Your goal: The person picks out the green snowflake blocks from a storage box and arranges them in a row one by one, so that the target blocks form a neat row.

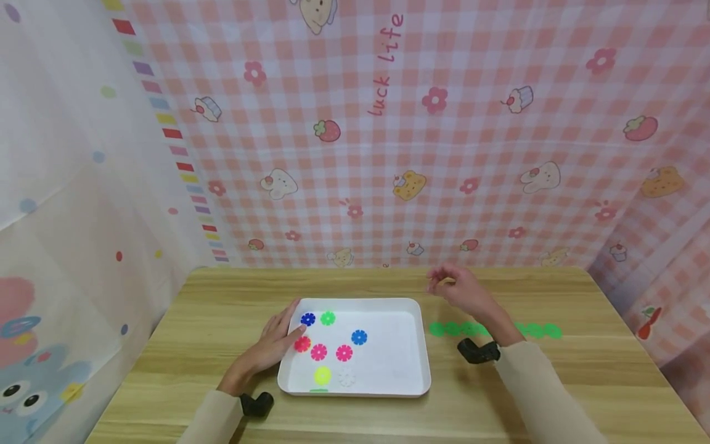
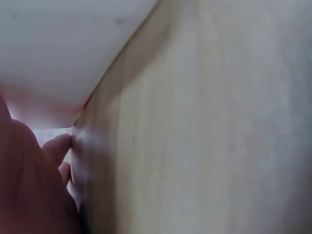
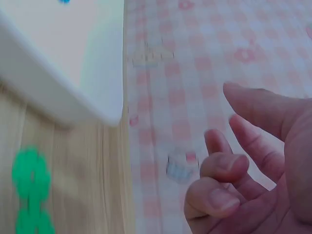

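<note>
Our left hand rests flat-fingered on the white tray rim; our right hand hovers empty beyond it. We judge a nudge could scatter the tray's flower pieces.

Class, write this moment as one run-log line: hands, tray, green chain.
left hand: rests on tray edge, open | right hand: raised, holds nothing | tray: loose flower discs | green chain: on table, right of tray

One tray — nine loose discs — two hands
</note>
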Available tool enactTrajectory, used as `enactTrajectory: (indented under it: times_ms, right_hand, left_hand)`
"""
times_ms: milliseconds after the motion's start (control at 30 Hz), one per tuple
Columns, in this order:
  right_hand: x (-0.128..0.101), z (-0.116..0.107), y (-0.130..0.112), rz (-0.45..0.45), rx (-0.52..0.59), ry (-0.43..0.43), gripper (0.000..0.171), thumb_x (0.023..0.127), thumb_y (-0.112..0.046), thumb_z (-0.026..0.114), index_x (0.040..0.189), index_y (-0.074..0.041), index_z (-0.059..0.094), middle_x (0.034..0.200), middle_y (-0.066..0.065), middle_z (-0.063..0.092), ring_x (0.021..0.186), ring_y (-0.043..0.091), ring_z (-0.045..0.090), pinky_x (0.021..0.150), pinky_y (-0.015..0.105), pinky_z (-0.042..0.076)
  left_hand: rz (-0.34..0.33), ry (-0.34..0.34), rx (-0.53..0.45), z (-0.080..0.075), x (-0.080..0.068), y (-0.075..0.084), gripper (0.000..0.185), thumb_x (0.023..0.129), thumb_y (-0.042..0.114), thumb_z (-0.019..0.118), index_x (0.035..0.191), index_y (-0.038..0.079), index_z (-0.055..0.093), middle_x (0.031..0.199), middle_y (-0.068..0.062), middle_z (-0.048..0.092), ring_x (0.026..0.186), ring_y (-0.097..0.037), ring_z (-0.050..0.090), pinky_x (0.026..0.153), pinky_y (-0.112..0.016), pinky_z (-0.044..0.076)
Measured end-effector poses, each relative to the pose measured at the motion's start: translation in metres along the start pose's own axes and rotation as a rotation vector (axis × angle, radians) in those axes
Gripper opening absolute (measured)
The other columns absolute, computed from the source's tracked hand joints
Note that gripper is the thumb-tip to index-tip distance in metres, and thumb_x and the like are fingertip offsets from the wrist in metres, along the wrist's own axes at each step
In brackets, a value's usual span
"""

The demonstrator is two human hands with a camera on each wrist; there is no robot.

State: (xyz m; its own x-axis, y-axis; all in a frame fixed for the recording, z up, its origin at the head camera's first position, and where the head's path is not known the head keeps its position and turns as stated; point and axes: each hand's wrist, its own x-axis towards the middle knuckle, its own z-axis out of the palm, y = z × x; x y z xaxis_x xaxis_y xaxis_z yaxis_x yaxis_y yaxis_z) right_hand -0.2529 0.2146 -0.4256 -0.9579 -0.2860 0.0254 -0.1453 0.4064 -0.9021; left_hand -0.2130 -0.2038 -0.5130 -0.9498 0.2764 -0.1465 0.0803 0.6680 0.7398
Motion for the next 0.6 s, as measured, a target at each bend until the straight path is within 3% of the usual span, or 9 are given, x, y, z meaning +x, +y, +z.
enactTrajectory:
  times_ms: [133, 367, 600]
  right_hand:
    - [0.014, 0.023, -0.012, -0.033, 0.025, -0.079, 0.018, 0.095, -0.003, 0.057, 0.112, 0.002, 0.060, 0.096, 0.011, 0.062, 0.079, 0.019, 0.060, 0.060, 0.024, 0.044]
    - [0.028, 0.064, -0.023, 0.061, 0.012, -0.134, 0.016, 0.094, -0.010, 0.066, 0.109, -0.004, 0.065, 0.095, 0.008, 0.063, 0.062, 0.015, 0.048, 0.053, 0.024, 0.040]
    - [0.035, 0.102, -0.027, 0.072, -0.035, -0.166, 0.021, 0.091, -0.014, 0.072, 0.110, -0.006, 0.069, 0.095, 0.004, 0.064, 0.076, 0.021, 0.057, 0.060, 0.026, 0.048]
  left_hand:
    - [-0.001, 0.004, 0.004, 0.000, 0.001, -0.001, 0.070, 0.106, 0.041, 0.040, 0.161, 0.023, 0.002, 0.166, -0.014, 0.007, 0.152, -0.039, 0.002, 0.120, -0.055, -0.009]
    - [0.002, 0.002, 0.006, 0.000, 0.000, 0.000, 0.069, 0.106, 0.041, 0.040, 0.161, 0.022, 0.002, 0.166, -0.014, 0.007, 0.152, -0.039, 0.001, 0.120, -0.055, -0.009]
    - [0.009, 0.002, 0.003, -0.001, -0.001, -0.001, 0.071, 0.105, 0.045, 0.039, 0.161, 0.023, 0.002, 0.166, -0.014, 0.007, 0.151, -0.039, 0.001, 0.120, -0.055, -0.010]
